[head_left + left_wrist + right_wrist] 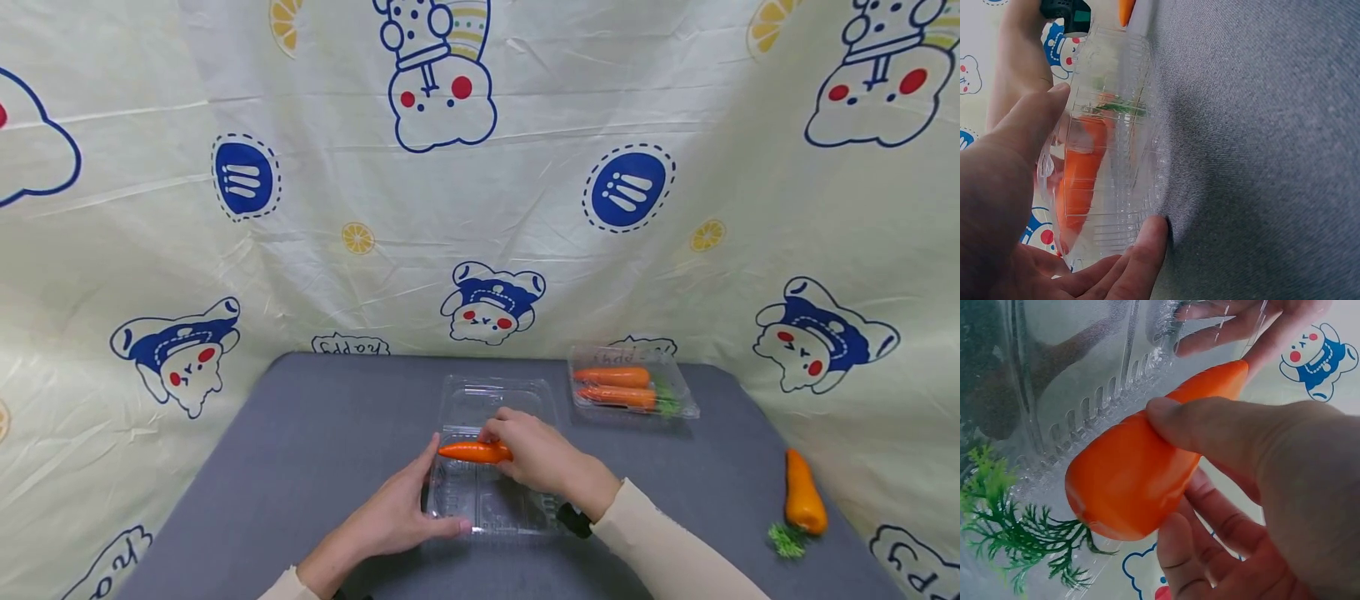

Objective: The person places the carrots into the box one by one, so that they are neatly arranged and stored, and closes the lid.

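A toy carrot [472, 452], smooth and orange with green plastic leaves [1035, 531], lies sideways over a clear plastic clamshell box [487, 527]. My right hand [536, 454] pinches it between thumb and fingers, its tip pointing left. The box stands with its lid [495, 402] folded back, away from me. My left hand [397, 508] rests at the box's near left corner, fingers along the left side and thumb along the front. Through the clear wall in the left wrist view, the carrot [1085, 172] shows close over the base.
Another clear box [682, 400] at the back right holds two carrots [615, 396]. A loose carrot [804, 496] with a green leafy top lies at the table's right edge. A printed curtain [525, 208] hangs behind the grey table [345, 417].
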Available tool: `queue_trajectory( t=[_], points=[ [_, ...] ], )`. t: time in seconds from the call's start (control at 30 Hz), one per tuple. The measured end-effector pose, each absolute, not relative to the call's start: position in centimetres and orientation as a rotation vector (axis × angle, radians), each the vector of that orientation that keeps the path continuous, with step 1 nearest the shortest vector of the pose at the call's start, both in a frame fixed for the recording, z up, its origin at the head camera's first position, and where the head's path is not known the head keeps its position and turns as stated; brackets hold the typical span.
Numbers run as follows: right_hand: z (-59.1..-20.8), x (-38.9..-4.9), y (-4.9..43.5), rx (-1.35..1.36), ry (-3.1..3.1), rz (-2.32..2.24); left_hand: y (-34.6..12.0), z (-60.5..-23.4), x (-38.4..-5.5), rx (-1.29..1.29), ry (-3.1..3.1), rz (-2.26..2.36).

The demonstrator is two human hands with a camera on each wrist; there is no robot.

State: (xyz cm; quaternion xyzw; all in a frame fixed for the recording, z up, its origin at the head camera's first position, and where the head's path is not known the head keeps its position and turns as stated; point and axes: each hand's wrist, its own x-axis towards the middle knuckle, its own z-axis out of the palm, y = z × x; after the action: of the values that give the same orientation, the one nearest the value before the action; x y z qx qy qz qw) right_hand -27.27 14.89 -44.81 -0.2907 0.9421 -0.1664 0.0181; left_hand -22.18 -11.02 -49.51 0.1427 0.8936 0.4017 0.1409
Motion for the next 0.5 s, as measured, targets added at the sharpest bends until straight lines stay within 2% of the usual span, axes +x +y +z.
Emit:
queue_trajectory(
  t=[0.5],
  points=[
    [-44.87,-27.12,14.43,-0.777,2.993,-0.372,-11.11,-49.59,-22.28,0.387,2.566,1.161]
  ],
)
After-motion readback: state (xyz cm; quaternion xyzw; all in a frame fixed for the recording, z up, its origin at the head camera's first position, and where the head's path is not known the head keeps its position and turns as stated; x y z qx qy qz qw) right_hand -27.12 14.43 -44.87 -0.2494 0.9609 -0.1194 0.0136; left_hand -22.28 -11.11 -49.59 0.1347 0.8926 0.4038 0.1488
